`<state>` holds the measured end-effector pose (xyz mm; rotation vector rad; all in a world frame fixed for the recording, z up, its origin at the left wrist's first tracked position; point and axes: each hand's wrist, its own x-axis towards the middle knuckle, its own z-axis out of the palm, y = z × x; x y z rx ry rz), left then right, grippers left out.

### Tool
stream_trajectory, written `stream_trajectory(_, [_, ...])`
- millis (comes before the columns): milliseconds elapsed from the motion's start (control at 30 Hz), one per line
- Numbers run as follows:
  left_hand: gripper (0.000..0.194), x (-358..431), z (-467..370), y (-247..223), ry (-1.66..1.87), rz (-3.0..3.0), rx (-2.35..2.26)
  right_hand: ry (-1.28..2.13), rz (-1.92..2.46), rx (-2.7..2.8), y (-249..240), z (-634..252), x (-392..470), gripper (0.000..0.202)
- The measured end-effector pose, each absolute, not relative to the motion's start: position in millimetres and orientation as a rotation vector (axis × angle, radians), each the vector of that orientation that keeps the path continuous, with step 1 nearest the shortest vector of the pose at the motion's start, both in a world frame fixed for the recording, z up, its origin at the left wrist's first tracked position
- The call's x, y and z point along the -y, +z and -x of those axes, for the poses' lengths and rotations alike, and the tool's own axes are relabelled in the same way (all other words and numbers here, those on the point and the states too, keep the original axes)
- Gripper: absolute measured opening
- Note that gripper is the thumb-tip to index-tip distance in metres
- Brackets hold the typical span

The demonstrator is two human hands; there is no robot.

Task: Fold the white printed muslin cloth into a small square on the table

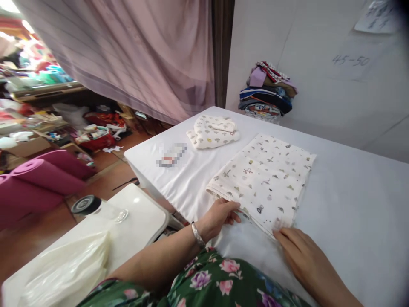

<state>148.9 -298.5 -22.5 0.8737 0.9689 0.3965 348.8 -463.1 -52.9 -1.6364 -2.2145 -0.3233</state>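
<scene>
A white cloth printed with small plants and animals (266, 179) lies folded into a flat rectangle on the white-covered table. My left hand (220, 216) pinches its near edge toward the left corner, thumb on top and fingers curled below. At the near right corner, my right hand (297, 245) is closed on the same edge, with its fingertips partly hidden and slightly blurred. Farther back on the table rests a second white cloth with a similar print (213, 131), bundled in a loose fold and touched by neither hand.
Left of the bundled cloth lies a pixelated flat object (172, 154). A white side table (137, 207) holds a clear jar with a black lid (86, 205) and a pale plastic bag (68, 266). Folded clothes (266, 91) are stacked by the wall. A pink curtain (153, 51) hangs behind.
</scene>
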Motion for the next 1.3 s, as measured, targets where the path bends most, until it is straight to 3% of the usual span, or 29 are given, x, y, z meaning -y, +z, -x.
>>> stream_trajectory(100, [0.008,297.6,-149.0,-23.6,0.404,-0.831,-0.963,-0.332,1.6,2.208,-49.8,-349.4,460.5,0.03])
stream_trajectory(367, [0.021,292.9,-143.2,-31.4,0.485,-0.733,-0.931,-0.338,1.551,2.217,-43.3,-348.4,456.7,0.027])
stream_trajectory(700, [0.01,292.0,-145.9,-32.1,0.581,-0.766,-0.987,-0.317,1.559,2.263,-60.0,-358.2,460.9,0.026])
stream_trajectory(1000, [0.028,282.6,-136.6,-23.7,0.594,-0.726,-0.944,-0.263,1.571,2.255,-59.8,-356.4,460.8,0.027])
stream_trajectory(1133, [0.02,278.7,-128.7,-27.9,0.541,-1.084,-0.995,-0.213,1.578,2.234,-55.0,-350.9,459.2,0.029])
stream_trajectory(1300, [0.017,275.2,-114.3,-36.6,0.486,-1.96,-1.228,-0.111,1.635,2.196,-48.1,-343.1,457.6,0.031])
